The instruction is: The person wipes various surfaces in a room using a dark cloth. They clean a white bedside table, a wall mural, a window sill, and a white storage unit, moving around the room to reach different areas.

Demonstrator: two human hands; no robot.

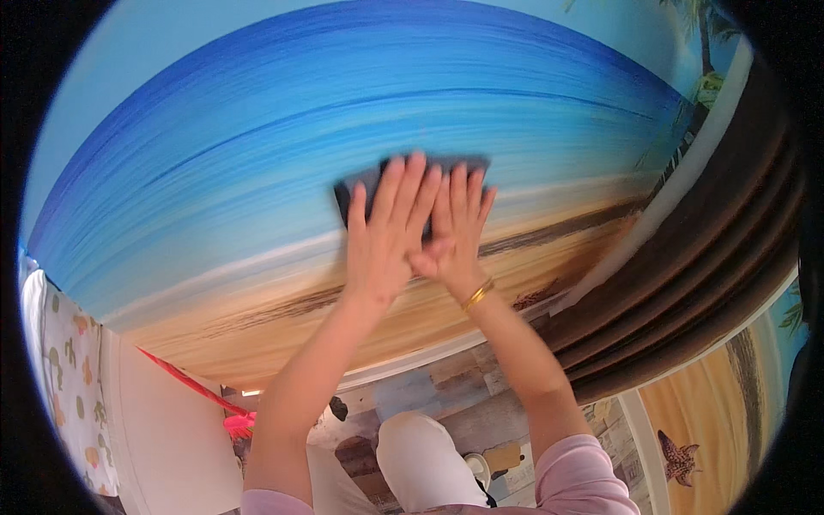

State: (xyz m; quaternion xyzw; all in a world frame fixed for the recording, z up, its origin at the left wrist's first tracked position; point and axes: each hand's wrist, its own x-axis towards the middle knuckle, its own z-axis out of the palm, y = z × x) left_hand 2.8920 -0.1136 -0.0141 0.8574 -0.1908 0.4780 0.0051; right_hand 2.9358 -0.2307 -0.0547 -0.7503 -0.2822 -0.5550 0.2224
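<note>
Both of my hands lie flat against a wall mural of sea and beach (pixel 257 161), pressing a dark grey cloth (pixel 460 165) to it. My left hand (pixel 386 225) has its fingers spread over the cloth's left and middle part. Beside it, my right hand (pixel 460 225) covers the right part, its thumb bent in near the left palm. A gold-coloured bangle (pixel 478 295) circles my right wrist. Motion blurs the cloth and fingertips, and much of the cloth is hidden under the hands.
At right, a dark brown ridged surface (pixel 676 277) has a pale edge. A printed starfish (pixel 678 458) marks the lower right panel. To the left are a white cabinet (pixel 170 418), cactus-print fabric (pixel 77 386) and a pink broom (pixel 239 423). The floor (pixel 425 389) has a patchwork wood pattern.
</note>
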